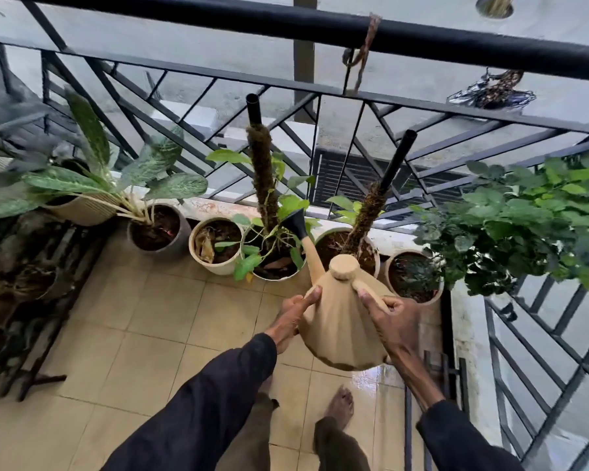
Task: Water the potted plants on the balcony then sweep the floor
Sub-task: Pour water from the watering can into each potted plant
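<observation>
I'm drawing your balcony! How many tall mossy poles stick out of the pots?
2. One mossy pole stands in the white pot under the watering can spout; the other pole leans in the next pot rightward. Leaves could hide shorter ones.

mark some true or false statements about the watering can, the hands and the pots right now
1. Both hands are on the watering can. True: the right hand grips its handle and the left hand rests against its side.
2. The spout ends in a black head. True.
3. The spout is aimed at the rightmost pot. False: it reaches over the pot that holds the left moss pole.
4. The person is wearing shoes. False: a bare foot shows on the tiled floor.
</observation>
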